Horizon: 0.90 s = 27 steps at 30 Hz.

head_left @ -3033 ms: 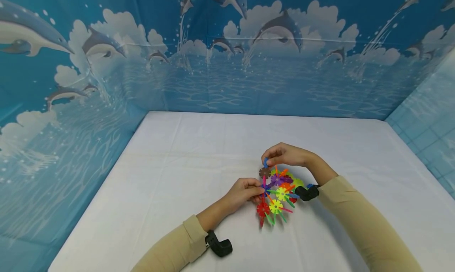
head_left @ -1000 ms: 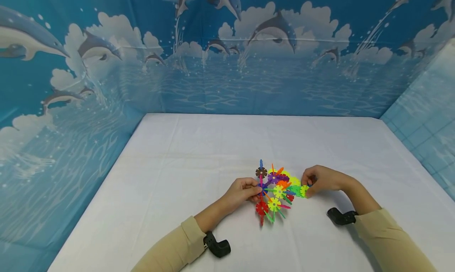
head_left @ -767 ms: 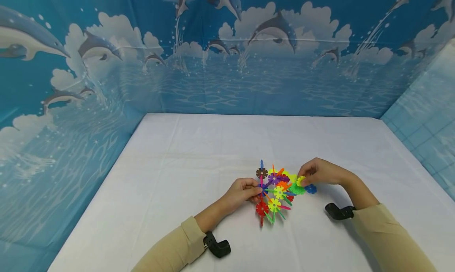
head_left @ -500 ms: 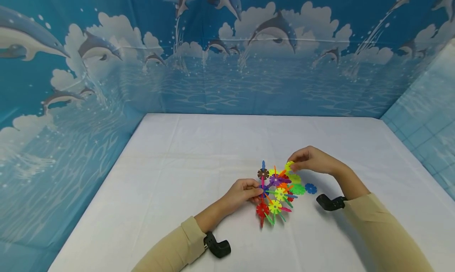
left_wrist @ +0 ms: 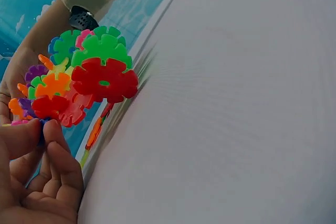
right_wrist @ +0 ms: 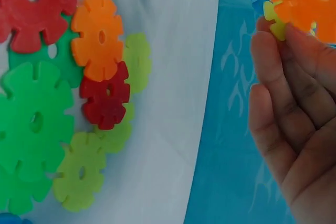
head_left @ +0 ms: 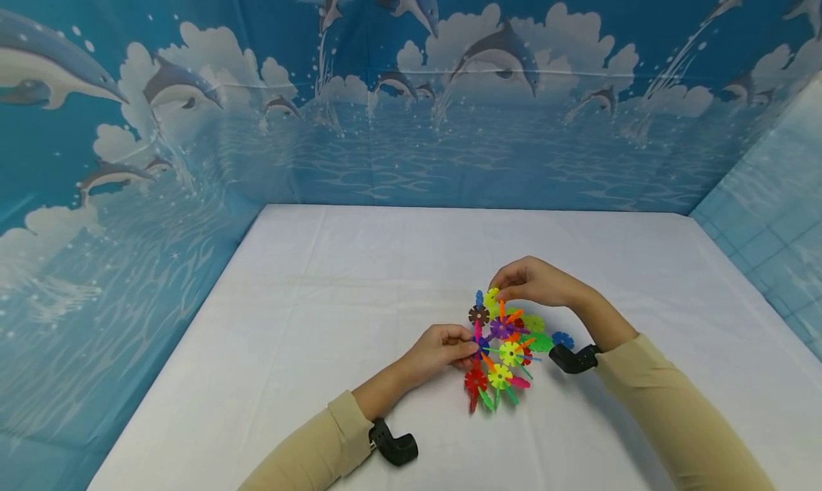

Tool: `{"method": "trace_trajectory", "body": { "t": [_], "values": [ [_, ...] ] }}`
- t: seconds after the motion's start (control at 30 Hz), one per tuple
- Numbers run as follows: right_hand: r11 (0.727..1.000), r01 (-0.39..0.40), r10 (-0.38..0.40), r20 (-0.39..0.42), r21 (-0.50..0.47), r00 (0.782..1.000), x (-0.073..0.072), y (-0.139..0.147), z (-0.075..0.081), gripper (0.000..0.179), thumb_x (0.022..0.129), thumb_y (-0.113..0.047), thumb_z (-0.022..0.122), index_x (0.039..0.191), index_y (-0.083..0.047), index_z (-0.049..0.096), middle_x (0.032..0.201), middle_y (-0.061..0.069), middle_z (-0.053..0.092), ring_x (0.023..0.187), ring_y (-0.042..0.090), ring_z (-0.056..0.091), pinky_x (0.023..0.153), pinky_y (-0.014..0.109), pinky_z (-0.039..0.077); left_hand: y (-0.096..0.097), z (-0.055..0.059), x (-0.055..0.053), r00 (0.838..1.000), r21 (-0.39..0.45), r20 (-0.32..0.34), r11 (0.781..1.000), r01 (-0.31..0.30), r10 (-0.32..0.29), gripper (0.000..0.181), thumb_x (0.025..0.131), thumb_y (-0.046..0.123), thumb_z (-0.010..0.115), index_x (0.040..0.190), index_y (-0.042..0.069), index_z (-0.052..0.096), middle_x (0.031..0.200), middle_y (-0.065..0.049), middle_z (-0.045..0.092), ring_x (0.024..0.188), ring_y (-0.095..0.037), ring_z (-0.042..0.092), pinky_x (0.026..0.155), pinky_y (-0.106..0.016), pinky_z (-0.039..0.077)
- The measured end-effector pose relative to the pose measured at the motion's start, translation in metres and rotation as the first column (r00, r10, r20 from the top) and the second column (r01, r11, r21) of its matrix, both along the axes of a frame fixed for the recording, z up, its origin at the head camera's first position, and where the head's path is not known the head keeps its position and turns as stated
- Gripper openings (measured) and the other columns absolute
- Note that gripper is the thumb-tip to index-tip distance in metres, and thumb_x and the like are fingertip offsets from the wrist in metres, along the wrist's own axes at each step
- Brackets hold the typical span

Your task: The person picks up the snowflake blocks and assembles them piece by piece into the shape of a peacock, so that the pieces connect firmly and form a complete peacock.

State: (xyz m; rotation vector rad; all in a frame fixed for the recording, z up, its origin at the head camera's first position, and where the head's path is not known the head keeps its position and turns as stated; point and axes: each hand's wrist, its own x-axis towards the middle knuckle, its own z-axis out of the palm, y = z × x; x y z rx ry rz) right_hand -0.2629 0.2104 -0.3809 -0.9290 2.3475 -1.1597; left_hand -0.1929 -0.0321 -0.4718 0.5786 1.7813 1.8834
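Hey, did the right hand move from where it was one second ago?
Yes. Judged against the table in the head view, the right hand has moved left and nearer the back edge, bringing a yellow piece along.

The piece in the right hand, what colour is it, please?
The piece is yellow, clearest in the head view.

The red disc (left_wrist: 89,76) is showing smooth, opaque plastic with a soft sheen, and the green disc (right_wrist: 52,124) and orange disc (right_wrist: 90,38) are displaying a similar plastic finish. The white tablecloth (head_left: 359,291) is looking like matt, faintly creased cloth. The printed curtain (head_left: 398,148) is appearing as smooth fabric, the sleeves (head_left: 681,412) are looking like dull cloth, and the wrist cameras (head_left: 394,447) are resembling dark plastic.
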Motion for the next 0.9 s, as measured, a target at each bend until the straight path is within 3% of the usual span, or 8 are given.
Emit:
{"method": "trace_trajectory", "body": {
  "t": [0.27, 0.43, 0.63, 0.9],
  "values": [
    [0.996, -0.032, 0.037, -0.068, 0.084, 0.997, 0.004, -0.007, 0.008, 0.013, 0.091, 0.001, 0.064, 0.1, -0.001, 0.073, 0.093, 0.005, 0.072, 0.083, 0.017, 0.068, 0.077, 0.028, 0.056, 0.0, -0.002, -0.001, 1.0, -0.026, -0.022, 1.0, -0.015, 0.015, 0.02, 0.096, 0.0, 0.058, 0.105, -0.017, 0.06, 0.077, -0.001, 0.065, 0.065, -0.005, 0.061, 0.07, -0.024, 0.055],
    [0.995, -0.026, 0.034, -0.097, 0.091, 0.995, 0.005, -0.01, 0.013, 0.011, 0.091, -0.003, 0.067, 0.099, -0.002, 0.074, 0.09, 0.003, 0.072, 0.079, 0.016, 0.068, 0.076, 0.027, 0.055, 0.0, -0.003, -0.002, 1.0, -0.025, -0.026, 1.0, 0.003, -0.003, 0.02, 0.096, -0.001, 0.058, 0.107, -0.018, 0.059, 0.079, 0.0, 0.065, 0.067, -0.005, 0.061, 0.071, -0.023, 0.055],
    [0.99, -0.045, 0.063, -0.132, 0.131, 0.989, 0.006, -0.013, 0.022, 0.01, 0.091, -0.003, 0.067, 0.097, -0.004, 0.075, 0.087, 0.001, 0.072, 0.077, 0.029, 0.067, 0.073, 0.03, 0.056, 0.001, -0.003, -0.002, 0.999, -0.018, -0.041, 1.0, 0.01, -0.011, 0.02, 0.096, -0.002, 0.057, 0.107, -0.019, 0.058, 0.08, 0.002, 0.063, 0.067, -0.005, 0.061, 0.07, -0.022, 0.054],
    [0.951, -0.056, 0.128, -0.218, 0.306, 0.967, 0.014, -0.025, 0.032, 0.011, 0.091, -0.002, 0.067, 0.094, -0.007, 0.076, 0.088, -0.003, 0.071, 0.077, 0.01, 0.064, 0.07, 0.028, 0.055, 0.002, -0.002, 0.0, 0.998, -0.018, -0.058, 1.0, 0.016, -0.017, 0.018, 0.096, -0.002, 0.057, 0.103, -0.018, 0.058, 0.079, 0.001, 0.063, 0.067, -0.005, 0.061, 0.069, -0.022, 0.054]
  ]
}}
